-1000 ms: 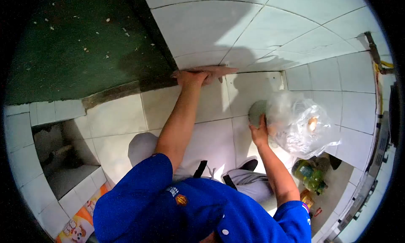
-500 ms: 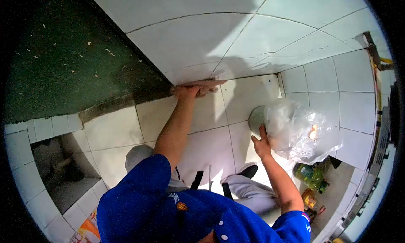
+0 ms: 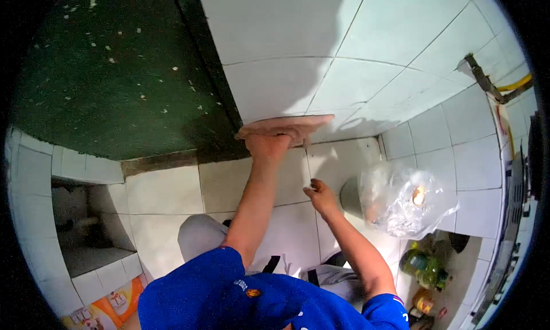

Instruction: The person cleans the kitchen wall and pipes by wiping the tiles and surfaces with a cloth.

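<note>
My left hand [image 3: 268,146] is pressed on a pinkish cloth [image 3: 303,125], holding it against the foot of the white tiled wall [image 3: 275,89], beside the dark green panel's lower corner. The cloth spreads out flat to the right of my fingers. Above the floor, left of the bin, my right hand [image 3: 322,198] is loosely curled, with a small gap between thumb and fingers and nothing visible in it. A grey bin [image 3: 349,195] lined with a clear plastic bag [image 3: 395,209] stands just right of that hand. Some rubbish shows through the bag.
A dark green surface [image 3: 126,83] with pale specks fills the upper left. Low at left is a tiled recess [image 3: 86,227] with orange packets [image 3: 117,301] below. Green bottles [image 3: 421,264] sit at lower right. A pipe [image 3: 484,78] juts from the right wall.
My right hand has left the bin's side and moved left, its fingers curling. My left hand and the cloth have shifted slightly right along the wall. The view has tilted.
</note>
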A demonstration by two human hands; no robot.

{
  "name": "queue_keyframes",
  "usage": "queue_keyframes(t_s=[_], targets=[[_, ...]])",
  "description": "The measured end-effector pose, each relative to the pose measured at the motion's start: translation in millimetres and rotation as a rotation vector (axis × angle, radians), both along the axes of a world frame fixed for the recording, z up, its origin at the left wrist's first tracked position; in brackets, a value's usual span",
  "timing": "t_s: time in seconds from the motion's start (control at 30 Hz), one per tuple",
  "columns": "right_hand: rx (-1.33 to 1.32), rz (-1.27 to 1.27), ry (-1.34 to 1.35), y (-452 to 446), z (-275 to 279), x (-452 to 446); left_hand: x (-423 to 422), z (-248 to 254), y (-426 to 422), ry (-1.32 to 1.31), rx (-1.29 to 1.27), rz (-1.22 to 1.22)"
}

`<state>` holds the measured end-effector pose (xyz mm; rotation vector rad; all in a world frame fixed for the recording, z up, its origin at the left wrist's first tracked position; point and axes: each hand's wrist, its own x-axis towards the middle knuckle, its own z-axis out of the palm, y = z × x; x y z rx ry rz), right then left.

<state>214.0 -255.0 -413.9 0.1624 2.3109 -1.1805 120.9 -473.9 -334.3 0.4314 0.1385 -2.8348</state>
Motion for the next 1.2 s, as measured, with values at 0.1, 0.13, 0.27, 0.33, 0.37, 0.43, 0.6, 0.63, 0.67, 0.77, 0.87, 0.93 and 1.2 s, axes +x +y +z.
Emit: queue_keyframes(t_s=[0.1,0.13,0.27,0.33,0.37,0.43,0.6,0.63,0.67,0.77,0.87,0.93,1.2], targets=[[-0.25,0.03,-0.066,-36,37,-10,14,69,4,0.27,-0.052,-0.034],[-0.259,0.053,-0.056,-42,44,-10,20,95,5,0.282,-0.065,-0.014],[-0.386,0.144,-0.05,-49,65,-17,46,194,2,0.43,-0.256,-0.046],[-0.41,0.173,-0.027,-45,64,-19,58,241,-2,0.574,-0.298,-0.093],[-0.403,0.164,-0.005,-41,56,-20,63,266,-2,0.545,-0.508,0.01],[-0.408,0.16,0.024,-35,47,-22,59,286,-5,0.518,-0.729,0.118],[-0.335,0.225,0.088,-18,31,-21,27,274,-20,0.248,-1.958,0.739],[-0.339,0.231,0.096,-17,29,-19,17,260,-29,0.164,-2.167,0.885],[-0.319,0.229,0.081,-17,26,-18,2,234,-44,0.181,-2.422,1.067],[-0.288,0.252,0.068,-20,20,-13,-22,146,-37,-0.129,-2.669,1.183],[-0.232,0.305,0.081,-26,25,-12,-5,111,-38,-0.165,-2.572,0.805],[-0.293,0.257,0.046,-29,25,-9,-6,128,-39,-0.172,-2.604,0.691],[-0.266,0.273,0.045,-36,17,-11,15,277,-37,0.052,-2.004,0.399]])
